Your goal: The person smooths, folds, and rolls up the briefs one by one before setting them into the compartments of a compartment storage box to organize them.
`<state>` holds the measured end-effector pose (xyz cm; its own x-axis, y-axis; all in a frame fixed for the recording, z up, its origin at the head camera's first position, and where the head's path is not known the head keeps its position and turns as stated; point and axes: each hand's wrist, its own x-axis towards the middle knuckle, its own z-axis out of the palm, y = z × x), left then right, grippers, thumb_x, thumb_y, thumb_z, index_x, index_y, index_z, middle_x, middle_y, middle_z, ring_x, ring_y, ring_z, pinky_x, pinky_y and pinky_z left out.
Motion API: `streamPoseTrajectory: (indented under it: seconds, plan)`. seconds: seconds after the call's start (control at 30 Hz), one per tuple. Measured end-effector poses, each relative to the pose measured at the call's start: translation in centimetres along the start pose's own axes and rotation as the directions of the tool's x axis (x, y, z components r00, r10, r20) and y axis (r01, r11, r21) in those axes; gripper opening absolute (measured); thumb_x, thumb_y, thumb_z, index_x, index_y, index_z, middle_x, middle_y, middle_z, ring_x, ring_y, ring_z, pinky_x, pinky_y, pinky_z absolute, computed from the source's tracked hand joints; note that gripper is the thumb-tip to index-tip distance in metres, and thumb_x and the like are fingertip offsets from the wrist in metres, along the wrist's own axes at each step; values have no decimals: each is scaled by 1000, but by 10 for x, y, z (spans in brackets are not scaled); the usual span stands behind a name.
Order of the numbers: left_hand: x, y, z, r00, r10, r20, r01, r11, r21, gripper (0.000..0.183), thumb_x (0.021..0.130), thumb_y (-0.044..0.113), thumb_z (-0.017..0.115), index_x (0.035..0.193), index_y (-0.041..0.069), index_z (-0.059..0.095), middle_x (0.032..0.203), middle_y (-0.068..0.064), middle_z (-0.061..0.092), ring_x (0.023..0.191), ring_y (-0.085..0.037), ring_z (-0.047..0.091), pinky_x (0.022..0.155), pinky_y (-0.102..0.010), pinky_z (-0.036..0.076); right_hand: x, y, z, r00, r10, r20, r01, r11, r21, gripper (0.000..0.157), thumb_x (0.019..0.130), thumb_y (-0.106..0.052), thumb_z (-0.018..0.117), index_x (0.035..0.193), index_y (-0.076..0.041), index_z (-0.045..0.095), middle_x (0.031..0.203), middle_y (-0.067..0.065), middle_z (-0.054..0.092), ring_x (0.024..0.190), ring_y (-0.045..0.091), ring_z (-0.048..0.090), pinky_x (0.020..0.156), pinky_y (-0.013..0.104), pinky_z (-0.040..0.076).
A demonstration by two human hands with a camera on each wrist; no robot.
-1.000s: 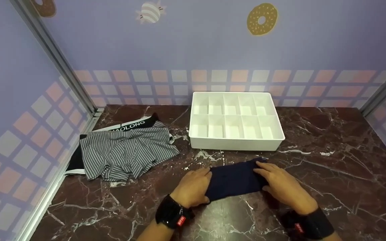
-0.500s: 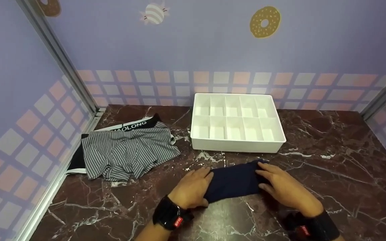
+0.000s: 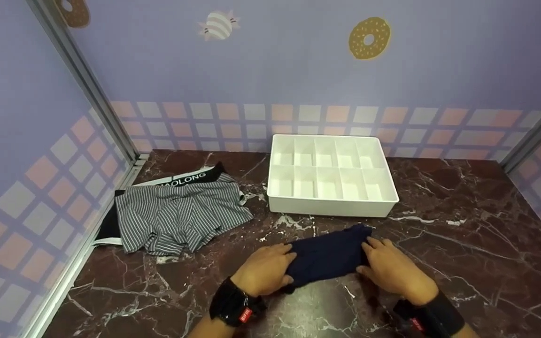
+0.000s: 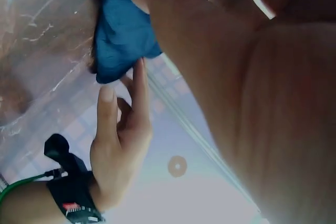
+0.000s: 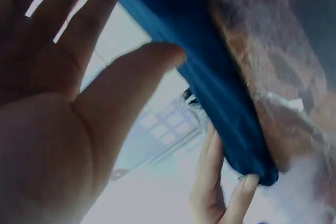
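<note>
Navy cloth (image 3: 329, 256) sits on the dark marbled table (image 3: 477, 267) right in front of me, skewed, its right end farther out. My left hand (image 3: 263, 270) pinches its left end, thumb on the near side, fingers behind. My right hand (image 3: 395, 267) is at the other end, fingertips and thumb touching it; can't tell if they pinch or only press.

Risks, my read: the far right corner sticks out past my right fingertips, so it could flop or open up if that hand lets go. Uneven pull would skew the cloth more, as the ends aren't level. The fabric looks soft, with wrinkles along the edge, so layers could slide if my left thumb slips.

Around: white divided tray (image 3: 329, 206) just beyond the cloth, two rows of five cells. Its raised front wall is what a straight push outward would hit. Striped shorts (image 3: 181, 213) lie spread to the left, well apart from my left hand, not in the way. Green cable (image 4: 23, 179) trails off my right wrist strap (image 4: 73, 195); could snag, I'd guess.
</note>
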<state>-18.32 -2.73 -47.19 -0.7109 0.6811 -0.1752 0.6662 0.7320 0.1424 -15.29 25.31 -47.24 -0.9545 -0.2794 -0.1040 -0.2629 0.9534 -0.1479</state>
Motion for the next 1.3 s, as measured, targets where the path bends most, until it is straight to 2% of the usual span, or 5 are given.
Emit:
streamPoseTrajectory:
  seconds: [0.33, 0.57, 0.9, 1.1, 1.3]
  plan:
    - [-13, 19, -9, 1000, -11, 2, 11, 1000, -23, 39, 77, 42, 69, 105, 16, 65, 99, -2, 66, 89, -17, 61, 79, -37, 49, 19, 8, 6, 997, -76, -29, 77, 997, 17, 53, 85, -19, 64, 123, 14, 49, 134, 30, 41, 116, 47, 43, 91, 57, 38]
    - [-23, 46, -9, 997, 80, -18, -79, 994, 73, 17, 74, 37, 72, 89, 29, 71, 76, 7, 66, 69, -11, 60, 65, -30, 47, 33, 12, 11, 969, -230, -90, 232, 972, 23, 47, 84, -5, 62, 124, 15, 47, 133, 30, 42, 119, 46, 43, 96, 54, 36]
    - [-24, 77, 2, 989, 148, 13, -148, 971, 187, 10, 77, 30, 68, 85, 36, 70, 83, 5, 58, 73, -10, 53, 57, -26, 45, 52, 11, 11, 929, -362, -84, 365, 931, 27, 47, 81, 6, 57, 126, 11, 48, 135, 28, 41, 125, 46, 37, 100, 52, 32]
    - [-19, 85, 7, 973, 188, 134, -213, 956, 201, 24, 81, 34, 68, 104, 38, 67, 96, 4, 55, 85, -13, 51, 72, -26, 44, 59, 5, 7, 940, -341, -31, 341, 940, 2, 46, 82, 5, 55, 128, 5, 50, 139, 26, 38, 128, 45, 32, 102, 51, 31]
    - [-16, 89, 11, 969, 218, 119, -242, 937, 253, 23, 80, 41, 68, 102, 35, 67, 91, 3, 53, 81, -13, 48, 67, -26, 41, 63, -5, 1, 944, -329, -37, 328, 944, -24, 44, 84, 0, 58, 127, 4, 52, 140, 26, 36, 129, 45, 31, 101, 51, 32]
